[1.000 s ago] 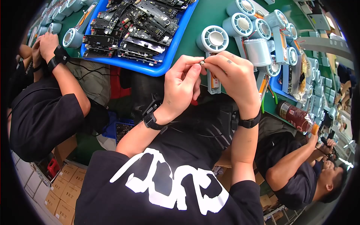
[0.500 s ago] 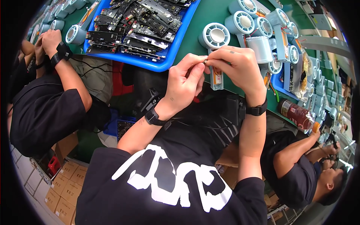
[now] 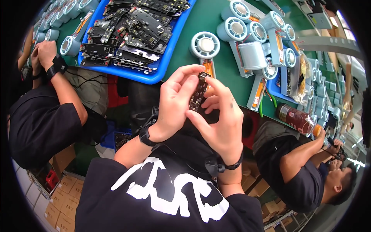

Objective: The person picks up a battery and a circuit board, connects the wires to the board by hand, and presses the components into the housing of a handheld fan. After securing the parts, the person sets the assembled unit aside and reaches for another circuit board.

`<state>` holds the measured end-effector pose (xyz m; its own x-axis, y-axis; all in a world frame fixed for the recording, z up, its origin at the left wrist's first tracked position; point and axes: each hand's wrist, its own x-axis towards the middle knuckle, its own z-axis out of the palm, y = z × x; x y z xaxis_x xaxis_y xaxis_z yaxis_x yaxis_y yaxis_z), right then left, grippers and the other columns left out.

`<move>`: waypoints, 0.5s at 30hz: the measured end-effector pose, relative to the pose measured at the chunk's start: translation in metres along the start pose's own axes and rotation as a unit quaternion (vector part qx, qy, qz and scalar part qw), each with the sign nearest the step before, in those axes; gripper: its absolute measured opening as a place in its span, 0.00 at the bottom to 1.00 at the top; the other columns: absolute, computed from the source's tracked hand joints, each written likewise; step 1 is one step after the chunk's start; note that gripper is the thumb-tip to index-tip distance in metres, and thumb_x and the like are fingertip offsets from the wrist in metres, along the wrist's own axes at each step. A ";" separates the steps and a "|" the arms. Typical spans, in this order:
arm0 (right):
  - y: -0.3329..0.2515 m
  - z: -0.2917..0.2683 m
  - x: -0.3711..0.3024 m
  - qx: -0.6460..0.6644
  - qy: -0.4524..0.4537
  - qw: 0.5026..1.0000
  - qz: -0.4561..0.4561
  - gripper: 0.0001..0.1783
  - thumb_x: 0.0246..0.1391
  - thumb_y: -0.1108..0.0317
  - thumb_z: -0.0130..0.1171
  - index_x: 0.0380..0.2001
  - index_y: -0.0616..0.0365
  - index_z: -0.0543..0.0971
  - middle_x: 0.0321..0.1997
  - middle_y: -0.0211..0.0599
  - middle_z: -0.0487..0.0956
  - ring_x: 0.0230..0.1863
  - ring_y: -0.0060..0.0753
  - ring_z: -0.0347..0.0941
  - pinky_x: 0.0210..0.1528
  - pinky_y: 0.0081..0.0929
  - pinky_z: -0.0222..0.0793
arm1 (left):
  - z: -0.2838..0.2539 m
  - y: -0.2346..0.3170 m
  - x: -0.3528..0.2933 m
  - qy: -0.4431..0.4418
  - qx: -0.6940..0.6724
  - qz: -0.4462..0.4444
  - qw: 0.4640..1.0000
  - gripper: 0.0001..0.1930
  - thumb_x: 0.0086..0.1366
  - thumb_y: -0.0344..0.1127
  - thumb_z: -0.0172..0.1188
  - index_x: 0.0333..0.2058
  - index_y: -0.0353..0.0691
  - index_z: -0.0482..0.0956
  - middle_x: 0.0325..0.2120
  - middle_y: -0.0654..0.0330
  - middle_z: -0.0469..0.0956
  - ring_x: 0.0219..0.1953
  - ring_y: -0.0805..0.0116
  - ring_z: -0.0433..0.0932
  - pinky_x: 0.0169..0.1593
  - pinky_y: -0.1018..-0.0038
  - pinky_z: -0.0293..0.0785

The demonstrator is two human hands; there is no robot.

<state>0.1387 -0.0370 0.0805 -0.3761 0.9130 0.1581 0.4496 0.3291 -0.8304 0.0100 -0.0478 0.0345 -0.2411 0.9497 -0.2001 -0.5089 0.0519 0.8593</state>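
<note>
A narrow black circuit board point(image 3: 199, 91) is held up in front of my chest, its face crowded with small parts. My left hand point(image 3: 174, 101) is closed on the board's left edge, with the thumb along it. My right hand point(image 3: 223, 120) curves around the other side, its index finger at the upper right edge and its thumb at the lower end. Just beyond my hands, a light-blue round fan-like unit point(image 3: 205, 45) rests on the green table, with wires in its open handle.
A blue tray point(image 3: 167, 63) piled with black circuit boards point(image 3: 141, 33) stands at the left. More light-blue units point(image 3: 253, 54), green-handled pliers point(image 3: 261, 108) and a dark drink bottle point(image 3: 295, 118) lie to the right. Co-workers point(image 3: 50, 112) sit on both sides.
Both hands have come down toward me from above the table edge. The fingertips pinched something small-looking before; now the circuit board's face shows between them. My right hand has spread around it.
</note>
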 end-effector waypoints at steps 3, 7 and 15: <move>-0.002 0.003 0.001 -0.022 0.017 0.999 0.045 0.31 0.45 0.75 0.70 0.56 0.60 0.73 0.38 0.38 0.79 0.29 0.27 0.77 0.33 0.23 0.76 | -0.004 0.009 -0.004 -0.025 -0.064 -0.068 0.995 0.14 0.70 0.24 0.53 0.53 0.32 0.76 0.41 0.61 0.81 0.40 0.77 0.80 0.41 0.78 0.78; 0.007 0.002 0.001 -0.074 0.049 0.994 0.058 0.28 0.47 0.78 0.65 0.55 0.61 0.73 0.40 0.38 0.79 0.28 0.26 0.76 0.32 0.24 0.75 | -0.004 0.023 -0.005 -0.094 -0.015 -0.110 0.989 0.20 0.65 0.20 0.55 0.57 0.33 0.75 0.44 0.55 0.81 0.43 0.73 0.80 0.45 0.78 0.76; 0.017 -0.024 0.014 -0.064 0.068 0.988 0.119 0.25 0.50 0.82 0.52 0.54 0.62 0.73 0.42 0.46 0.79 0.31 0.37 0.75 0.34 0.31 0.72 | -0.021 0.002 0.014 -0.117 0.533 0.305 0.781 0.20 0.57 0.19 0.62 0.49 0.39 0.79 0.37 0.57 0.78 0.35 0.62 0.79 0.36 0.73 0.77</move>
<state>0.1603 -0.0131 0.0816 -0.1386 0.9894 0.0444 0.6141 0.1210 -0.7799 -0.0116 -0.0407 0.0235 0.0514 0.9219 0.3840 0.6476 -0.3235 0.6899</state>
